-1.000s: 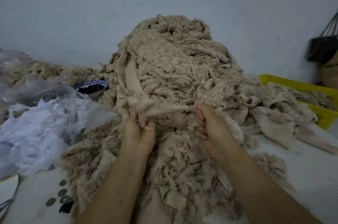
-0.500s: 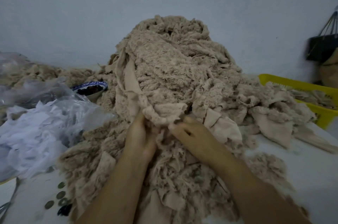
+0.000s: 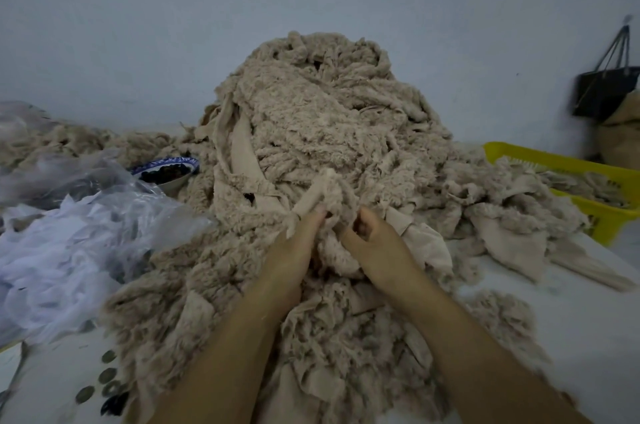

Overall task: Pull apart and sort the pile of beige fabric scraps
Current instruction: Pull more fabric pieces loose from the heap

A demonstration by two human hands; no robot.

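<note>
Your left hand [image 3: 294,247] pinches the smooth backing of one scrap [image 3: 320,190] at its lower end. Your right hand [image 3: 375,245] sits just beside it, fingers curled into the fleecy edge of what appears to be the same piece, though blur hides the exact contact. The scrap stands up between the two hands as a short tongue, its far end running into the pile [image 3: 329,105].

Handling, as judged: the material is soft, light and limp, fleece on one face and smooth knit on the other. It will not slip, but the nap clings and the strips tangle, so expect neighbours to drag along. Take hold on the smooth backing near a free end, not on the loft, and draw apart with your hands close together.

The pile rises against the wall [image 3: 138,25] directly ahead of you and spreads across the white table [image 3: 571,337]; most of it looks unsorted. A yellow basket [image 3: 540,157] at your right holds some beige pieces. At your left lie a clear plastic bag [image 3: 69,216] of white offcuts, a patterned bowl [image 3: 173,160] with dark contents, and several round discs [image 3: 107,375]. A black bag [image 3: 602,91] hangs at far right
</note>
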